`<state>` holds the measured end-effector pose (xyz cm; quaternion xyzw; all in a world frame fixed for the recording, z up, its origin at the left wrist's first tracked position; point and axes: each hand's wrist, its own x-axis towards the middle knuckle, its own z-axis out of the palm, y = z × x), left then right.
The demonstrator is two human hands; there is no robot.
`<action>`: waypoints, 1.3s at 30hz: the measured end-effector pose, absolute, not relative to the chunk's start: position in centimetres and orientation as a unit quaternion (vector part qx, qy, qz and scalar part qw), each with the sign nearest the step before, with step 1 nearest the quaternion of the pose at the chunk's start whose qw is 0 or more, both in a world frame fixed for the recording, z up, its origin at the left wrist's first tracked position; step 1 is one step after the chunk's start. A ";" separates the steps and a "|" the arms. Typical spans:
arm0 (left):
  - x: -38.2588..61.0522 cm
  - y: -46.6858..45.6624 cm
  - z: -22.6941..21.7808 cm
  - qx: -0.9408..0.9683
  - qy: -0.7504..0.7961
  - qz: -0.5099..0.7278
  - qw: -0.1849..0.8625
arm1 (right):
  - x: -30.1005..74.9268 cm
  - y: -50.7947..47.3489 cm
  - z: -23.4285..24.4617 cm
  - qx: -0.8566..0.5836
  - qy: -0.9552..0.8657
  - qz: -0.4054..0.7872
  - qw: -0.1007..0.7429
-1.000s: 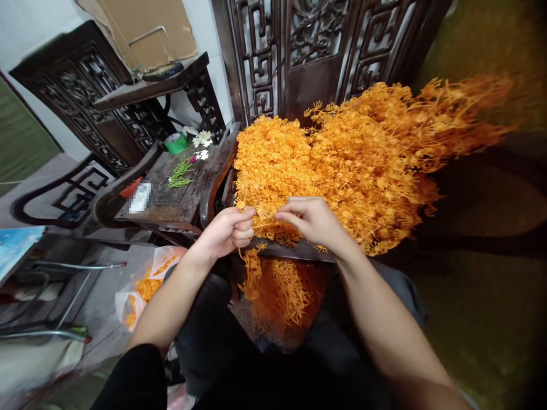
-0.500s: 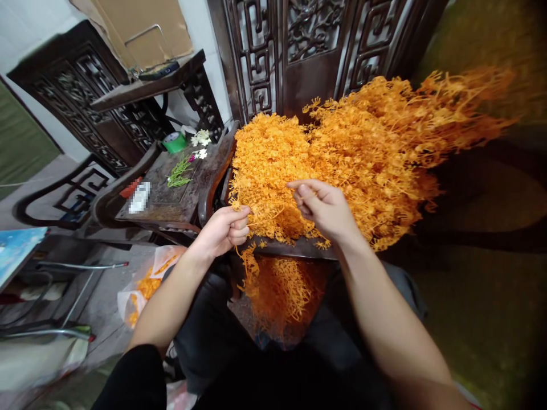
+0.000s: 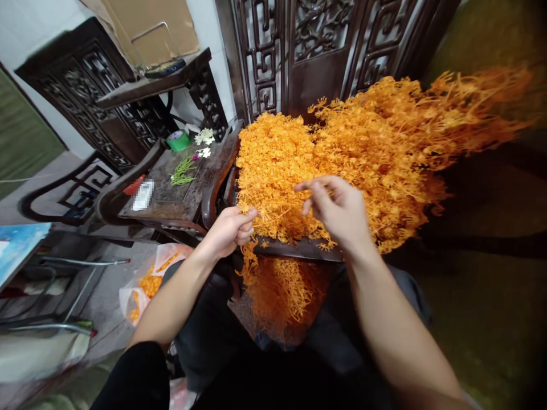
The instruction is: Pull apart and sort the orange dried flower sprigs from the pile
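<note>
The left hand [image 3: 231, 232], at the near-left corner of the dark wooden seat [image 3: 294, 249], pinches a thin orange sprig [image 3: 244, 209]. A heap of branching orange sprigs [image 3: 277, 162] lies behind the near edge. The right hand [image 3: 344, 209], fingers parted, is farther off than a second ago — only the left visibly grips.

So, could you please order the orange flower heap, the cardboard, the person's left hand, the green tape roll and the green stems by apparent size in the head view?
1. Orange flower heap
2. Cardboard
3. Left hand
4. Green tape roll and green stems: too alike to rank
</note>
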<state>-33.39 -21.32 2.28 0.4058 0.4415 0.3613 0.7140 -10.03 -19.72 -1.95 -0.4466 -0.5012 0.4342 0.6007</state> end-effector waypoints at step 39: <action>-32.6 -20.2 1.4 0.446 0.411 0.291 0.740 | -10.2 -20.2 -1.4 -0.378 -0.498 0.482 0.613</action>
